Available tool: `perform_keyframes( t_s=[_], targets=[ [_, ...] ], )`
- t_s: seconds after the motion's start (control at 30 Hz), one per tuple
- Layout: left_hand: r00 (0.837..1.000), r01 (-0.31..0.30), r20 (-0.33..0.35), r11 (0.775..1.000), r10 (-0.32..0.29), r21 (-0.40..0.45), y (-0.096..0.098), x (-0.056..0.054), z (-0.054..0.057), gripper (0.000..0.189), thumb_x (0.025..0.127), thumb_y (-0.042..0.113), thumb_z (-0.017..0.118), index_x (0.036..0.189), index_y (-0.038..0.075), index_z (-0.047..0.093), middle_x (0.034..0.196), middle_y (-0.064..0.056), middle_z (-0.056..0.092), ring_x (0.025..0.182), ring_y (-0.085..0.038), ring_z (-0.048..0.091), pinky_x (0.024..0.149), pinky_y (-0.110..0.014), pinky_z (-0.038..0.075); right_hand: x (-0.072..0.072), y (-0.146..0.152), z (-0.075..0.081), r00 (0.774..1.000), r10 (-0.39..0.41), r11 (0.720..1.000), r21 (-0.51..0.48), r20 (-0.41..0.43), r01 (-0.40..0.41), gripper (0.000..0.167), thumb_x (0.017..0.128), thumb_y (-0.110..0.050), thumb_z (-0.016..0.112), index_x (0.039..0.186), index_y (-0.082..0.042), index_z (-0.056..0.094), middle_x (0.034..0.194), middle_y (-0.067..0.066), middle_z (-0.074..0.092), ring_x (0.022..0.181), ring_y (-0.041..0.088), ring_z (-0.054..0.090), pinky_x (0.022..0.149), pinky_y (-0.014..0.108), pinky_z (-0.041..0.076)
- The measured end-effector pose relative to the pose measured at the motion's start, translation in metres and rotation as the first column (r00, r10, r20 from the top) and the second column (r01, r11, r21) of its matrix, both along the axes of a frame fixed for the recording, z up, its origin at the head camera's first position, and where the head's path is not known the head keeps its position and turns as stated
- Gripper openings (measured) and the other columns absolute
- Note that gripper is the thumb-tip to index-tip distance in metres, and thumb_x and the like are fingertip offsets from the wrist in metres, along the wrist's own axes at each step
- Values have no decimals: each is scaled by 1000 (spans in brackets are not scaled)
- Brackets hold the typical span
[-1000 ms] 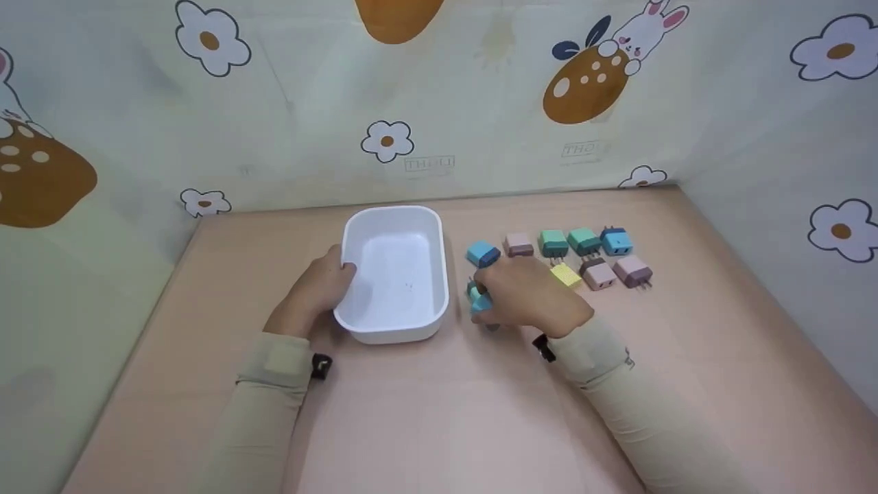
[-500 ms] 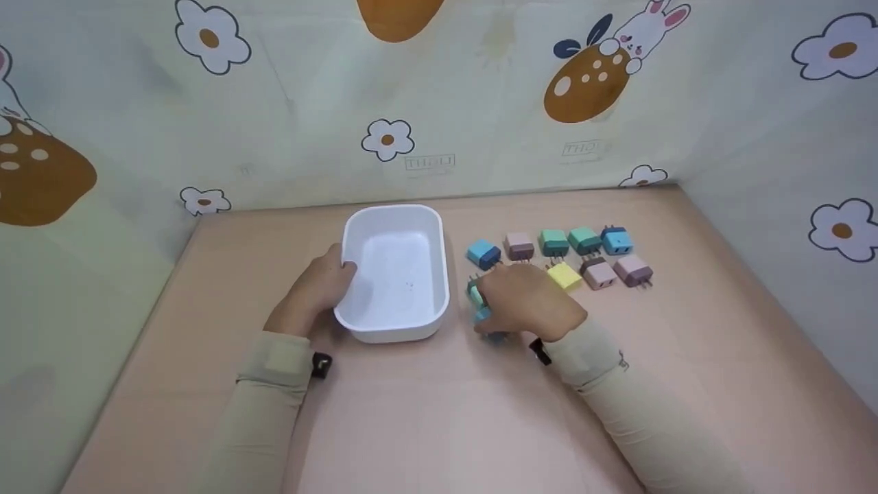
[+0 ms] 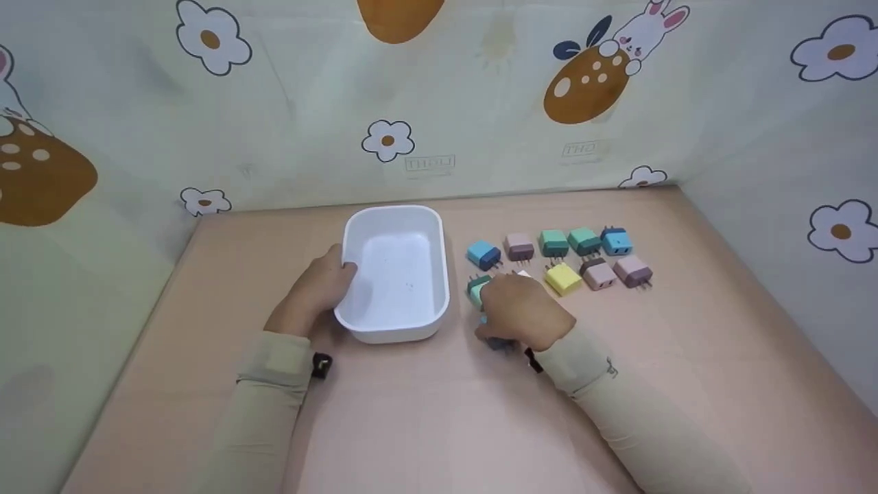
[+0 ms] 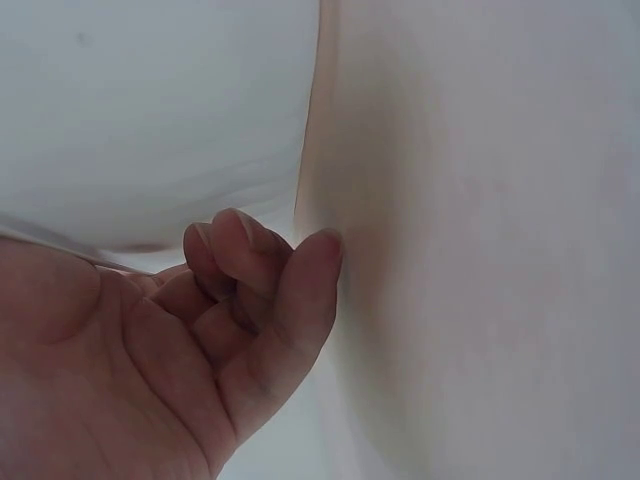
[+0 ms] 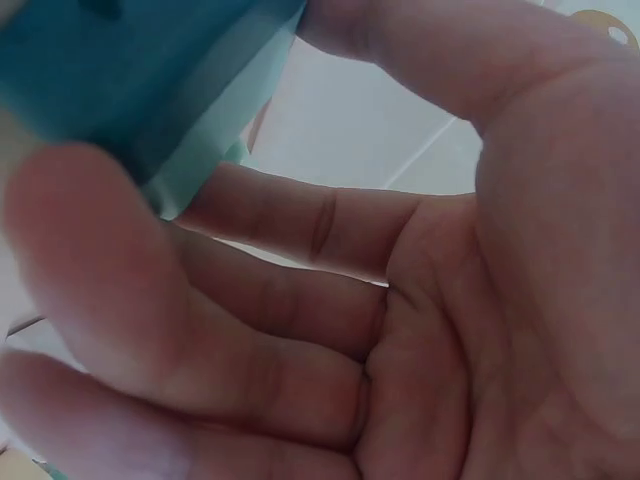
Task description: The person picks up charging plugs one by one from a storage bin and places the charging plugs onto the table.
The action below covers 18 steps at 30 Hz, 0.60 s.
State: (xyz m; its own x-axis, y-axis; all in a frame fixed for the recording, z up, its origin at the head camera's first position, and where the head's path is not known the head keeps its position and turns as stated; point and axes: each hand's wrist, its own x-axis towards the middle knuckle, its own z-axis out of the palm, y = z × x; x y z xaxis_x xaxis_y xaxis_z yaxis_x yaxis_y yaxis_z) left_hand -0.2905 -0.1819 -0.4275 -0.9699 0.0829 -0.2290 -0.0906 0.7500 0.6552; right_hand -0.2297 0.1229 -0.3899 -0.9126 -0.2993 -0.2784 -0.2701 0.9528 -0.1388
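Note:
My left hand [image 3: 315, 285] grips the left side of a white plastic tub [image 3: 442, 288], its thumb over the rim. In the left wrist view, curled fingers [image 4: 280, 320] lie against the tub's outer wall [image 4: 180, 120]. My right hand [image 3: 525, 312] pinches a blue charger plug [image 3: 499, 343] between thumb and fingers, low over the table right of the tub. The right wrist view shows the plug's blue body [image 5: 130, 80] with a paler edge. Close by my right fingertips lies a green charger plug [image 3: 477, 291]; a whitish piece [image 3: 523, 273] is mostly hidden behind the hand.
Several charger plugs lie in loose rows on the right: a blue one [image 3: 483, 254], a pink one [image 3: 519, 247], a green one [image 3: 553, 243], a yellow one [image 3: 563, 278] and others. A patterned cloth wall [image 3: 302, 137] stands behind the table [image 3: 411, 412].
My right hand has moved slightly toward me with the blue plug, uncovering more of the green plug and the yellow one. The left hand and tub have stayed in place.

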Motion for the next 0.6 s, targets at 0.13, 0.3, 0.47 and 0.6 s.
perform_keyframes(
  t_s=[0.13, 0.3, 0.47, 0.6],
  targets=[
    [1000, 2, -2, 1000, -2, -8, 0, 0, 1, 62, 113, 28, 30, 167, 0, 19, 163, -29, 41, 133, -39, 59, 109, -52, 52, 1, 0, 1, 999, -23, 1000, 3, 26, 23, 30, 88, -30, 86, 79, -6, 72, 76, 8, 67, 65, 22, 63, 55, 32, 53],
    [1000, 2, 5, 1000, -2, -11, 0, 0, 2, 61, 113, 27, 30, 166, -1, 19, 163, -29, 40, 133, -39, 57, 111, -52, 50, 1, 0, 2, 999, -13, 999, 32, 31, 12, 34, 88, -35, 86, 78, -6, 72, 76, 8, 67, 64, 21, 62, 54, 32, 53],
    [1000, 3, 12, 1000, -3, -4, -1, 0, 1, 60, 114, 27, 29, 167, 0, 19, 164, -28, 39, 138, -40, 56, 114, -53, 48, 1, 1, 2, 1000, 2, 999, 46, 21, -3, 35, 88, -35, 87, 79, -5, 72, 76, 8, 66, 64, 21, 62, 54, 32, 53],
    [1000, 4, 15, 1000, -4, -3, -1, 0, 2, 61, 114, 27, 30, 167, 0, 19, 165, -28, 38, 140, -41, 54, 114, -53, 47, 1, 1, 1, 1000, -1, 999, 46, 25, -1, 34, 87, -35, 87, 81, -5, 73, 76, 9, 67, 65, 22, 62, 55, 32, 53]
  ],
)
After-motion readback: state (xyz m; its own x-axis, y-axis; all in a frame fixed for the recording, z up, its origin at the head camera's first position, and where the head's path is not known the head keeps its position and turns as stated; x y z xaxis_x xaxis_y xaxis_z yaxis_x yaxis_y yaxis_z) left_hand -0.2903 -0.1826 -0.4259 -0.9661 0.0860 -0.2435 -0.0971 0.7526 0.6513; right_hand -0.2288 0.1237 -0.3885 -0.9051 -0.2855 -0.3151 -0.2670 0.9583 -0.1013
